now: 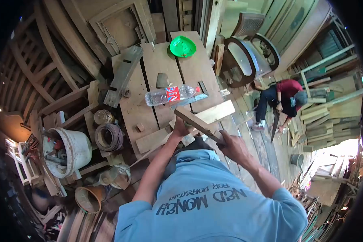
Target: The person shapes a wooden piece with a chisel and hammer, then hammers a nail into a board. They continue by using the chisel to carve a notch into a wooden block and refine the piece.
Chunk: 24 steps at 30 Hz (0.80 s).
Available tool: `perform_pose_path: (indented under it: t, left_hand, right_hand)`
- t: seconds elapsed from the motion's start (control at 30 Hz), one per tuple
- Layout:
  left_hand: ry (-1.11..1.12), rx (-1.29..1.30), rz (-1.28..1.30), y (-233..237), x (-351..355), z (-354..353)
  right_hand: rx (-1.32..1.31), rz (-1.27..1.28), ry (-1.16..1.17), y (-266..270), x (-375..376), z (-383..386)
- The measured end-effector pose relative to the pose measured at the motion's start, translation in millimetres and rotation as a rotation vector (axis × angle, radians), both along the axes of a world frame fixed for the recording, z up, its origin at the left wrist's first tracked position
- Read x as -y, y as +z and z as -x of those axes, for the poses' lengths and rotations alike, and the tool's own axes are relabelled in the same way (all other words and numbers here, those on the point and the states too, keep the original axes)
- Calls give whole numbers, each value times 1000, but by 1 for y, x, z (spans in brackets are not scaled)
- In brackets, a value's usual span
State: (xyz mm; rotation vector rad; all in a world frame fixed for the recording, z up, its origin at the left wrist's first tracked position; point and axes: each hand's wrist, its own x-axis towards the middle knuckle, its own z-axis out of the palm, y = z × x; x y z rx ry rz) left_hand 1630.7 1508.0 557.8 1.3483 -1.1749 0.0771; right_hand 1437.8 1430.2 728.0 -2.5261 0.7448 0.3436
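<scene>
A narrow wooden piece (195, 122) is held slantwise between both hands, in front of the blue shirt. My left hand (181, 128) grips its upper end. At the lower end my right hand (233, 148) is closed round it. Beneath and beyond it a pale board (215, 112) lies across the plank table (139, 117). On the table rest a plastic bottle (171, 95) with a red label, a metal square (189, 101) beside it, a small wood block (140, 127) and a green leaf-shaped dish (182, 46).
A white bucket (78, 151) of tools, a tape roll (109, 137) and an orange-brown pot (88, 199) stand at the left. At the right a person (288, 94) bends over with a saw (275, 126). Chairs (240, 60) and stacked timber (320, 117) are behind.
</scene>
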Motion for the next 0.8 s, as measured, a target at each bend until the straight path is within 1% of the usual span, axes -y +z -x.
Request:
perform_pose_path:
  t: [0.03, 0.07, 0.1, 0.13, 0.2, 0.27, 0.3, 0.33, 0.4, 0.43, 0.47, 0.53, 0.57, 0.6, 0.67, 0.7, 0.77, 0.8]
  left_hand:
    - [-49, -237, 112, 19, 4, 6]
    - [-38, -253, 110, 8, 0, 6]
    - [-113, -291, -147, -8, -8, 1]
    - [-189, -322, -396, -22, -10, -2]
    - [-186, -318, -425, -15, -10, -1]
    - [13, -174, 35, -1, 0, 4]
    - [-62, -265, 148, 3, 6, 5]
    - [-63, -260, 151, 1, 4, 2]
    - [-62, -277, -140, -9, -4, -1]
    - [-89, -290, -185, -13, -6, -1]
    - [-92, -297, -190, -9, -6, 1]
    - [-123, -348, -209, 1, -8, 1]
    - [-131, -342, -196, 0, -8, 2]
    - [-137, -331, -192, 0, -6, -2]
    - [-141, -314, -176, 0, -1, -11]
    - [-138, -312, -167, 1, 1, -14]
    - [-134, -338, -172, -4, -5, -4]
    - [-140, -349, -177, -6, -7, 1]
  right_hand:
    - [105, 5, -96, 14, 0, -6]
    - [195, -5, -199, 24, -6, -6]
    - [440, -19, -267, 27, -10, -6]
    - [681, -59, -387, 17, -16, -2]
    - [783, -125, -303, -11, -15, 6]
    - [54, 68, -41, -14, -8, 5]
    - [1, -23, -130, -20, -8, 7]
    - [5, -20, -130, -20, -8, 7]
    - [319, 18, -244, -3, -9, 2]
    - [524, -7, -287, 11, -11, -3]
    - [780, -101, -399, -3, -12, 2]
    - [858, -164, -293, -24, -16, 17]
    - [785, -142, -251, -31, -20, 14]
    - [339, 23, -222, -26, -23, 17]
    - [123, 3, -108, -27, -19, 20]
    - [128, 8, -103, -11, -19, 10]
    - [274, -32, -321, 22, -30, -1]
    - [645, -71, -355, 19, -33, -1]
